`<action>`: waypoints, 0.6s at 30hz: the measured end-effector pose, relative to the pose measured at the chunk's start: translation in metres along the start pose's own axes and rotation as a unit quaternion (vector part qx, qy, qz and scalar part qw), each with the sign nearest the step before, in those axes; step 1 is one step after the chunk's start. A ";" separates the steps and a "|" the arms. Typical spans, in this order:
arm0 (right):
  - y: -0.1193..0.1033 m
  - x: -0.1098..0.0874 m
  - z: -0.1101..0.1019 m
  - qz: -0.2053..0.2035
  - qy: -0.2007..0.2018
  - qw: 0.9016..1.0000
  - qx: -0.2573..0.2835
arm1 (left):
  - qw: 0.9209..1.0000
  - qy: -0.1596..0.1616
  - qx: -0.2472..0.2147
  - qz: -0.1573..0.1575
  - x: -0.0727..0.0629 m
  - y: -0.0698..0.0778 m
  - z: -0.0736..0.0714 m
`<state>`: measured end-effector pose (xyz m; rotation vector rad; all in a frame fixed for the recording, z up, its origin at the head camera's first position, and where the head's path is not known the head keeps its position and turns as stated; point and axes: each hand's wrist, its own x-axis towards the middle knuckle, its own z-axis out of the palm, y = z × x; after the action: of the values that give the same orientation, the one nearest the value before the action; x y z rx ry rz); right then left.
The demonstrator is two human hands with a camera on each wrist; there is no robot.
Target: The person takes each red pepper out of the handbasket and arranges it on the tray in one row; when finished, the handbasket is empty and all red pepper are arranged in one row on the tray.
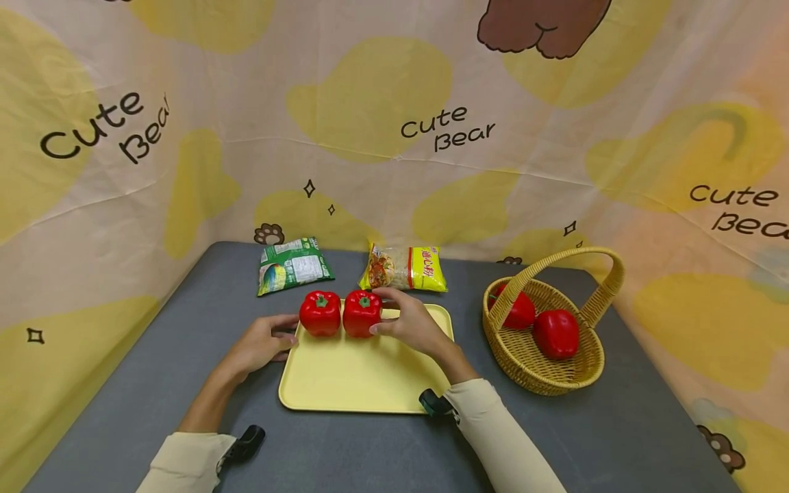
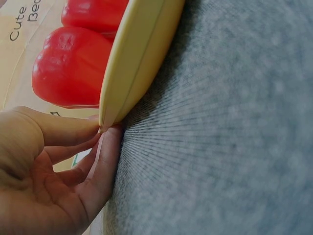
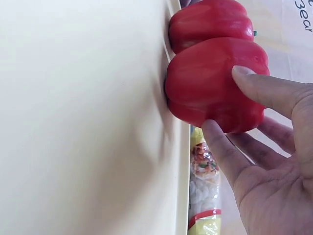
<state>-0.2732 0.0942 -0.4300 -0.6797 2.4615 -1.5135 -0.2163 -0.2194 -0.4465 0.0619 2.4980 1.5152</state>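
Two red bell peppers stand side by side at the back left of a yellow tray, stems up. My left hand pinches the tray's left edge; in the left wrist view the thumb lies at the rim with fingers below it. My right hand holds the right bell pepper from its right side, thumb in front and fingers behind. In the right wrist view its thumb and a fingertip touch the red skin. The left bell pepper sits close beside it, nearest the left hand.
A wicker basket with a tall handle stands right of the tray, two more red bell peppers inside. Behind the tray lie a green packet and a yellow clear-fronted packet. A printed cloth hangs behind the grey table.
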 end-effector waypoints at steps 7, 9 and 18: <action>0.002 0.002 0.002 -0.008 0.000 1.000 0.008 | 1.000 0.002 0.000 0.002 0.000 0.000 0.000; 0.001 0.002 0.002 -0.008 -0.002 1.000 0.010 | 1.000 0.002 -0.001 0.002 0.000 0.000 0.000; -0.001 0.001 0.004 0.003 -0.007 1.000 0.018 | 1.000 0.001 -0.001 0.004 0.000 -0.001 0.000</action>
<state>-0.2723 0.0904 -0.4306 -0.6739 2.4187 -1.5416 -0.2161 -0.2195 -0.4471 0.0695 2.5010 1.5221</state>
